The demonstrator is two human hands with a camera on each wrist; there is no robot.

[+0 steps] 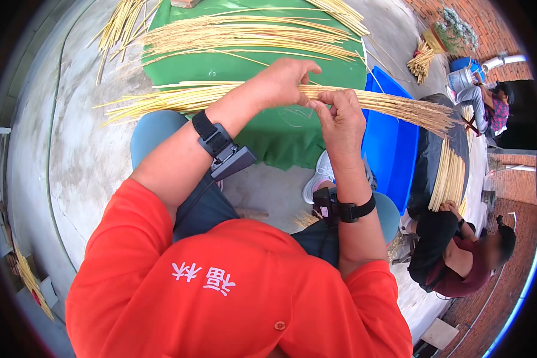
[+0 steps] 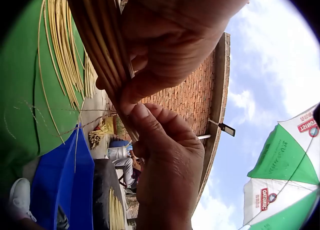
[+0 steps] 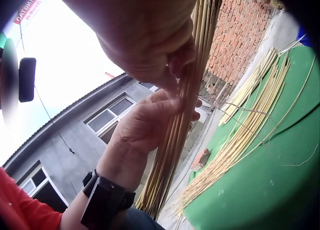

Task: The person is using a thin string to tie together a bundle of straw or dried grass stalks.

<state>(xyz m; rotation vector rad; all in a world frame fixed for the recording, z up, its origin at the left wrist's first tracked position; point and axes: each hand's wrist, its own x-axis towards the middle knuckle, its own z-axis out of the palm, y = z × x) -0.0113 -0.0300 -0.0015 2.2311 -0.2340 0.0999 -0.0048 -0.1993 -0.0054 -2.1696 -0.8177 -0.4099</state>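
Observation:
A long bundle of straw stalks (image 1: 394, 106) with feathery tips at its right end lies across both hands in the head view. My left hand (image 1: 278, 83) grips it near the middle, thumb on one side and fingers wrapped to the other. Close beside it, my right hand (image 1: 343, 116) pinches the bundle with thumb and bent index finger; the two thumbs nearly meet in the left wrist view. A thin, kinked strand (image 3: 240, 110) sticks out from the bundle at the hands. The far ends of that strand hang loose over the green cloth (image 1: 280, 140).
More loose stalks (image 1: 250, 37) lie on the green-covered table. A blue bin (image 1: 391, 149) stands at its right. Two people sit farther right, one with a stalk bundle (image 1: 447, 179) beside them. Another pile of stalks (image 1: 122, 30) lies at upper left.

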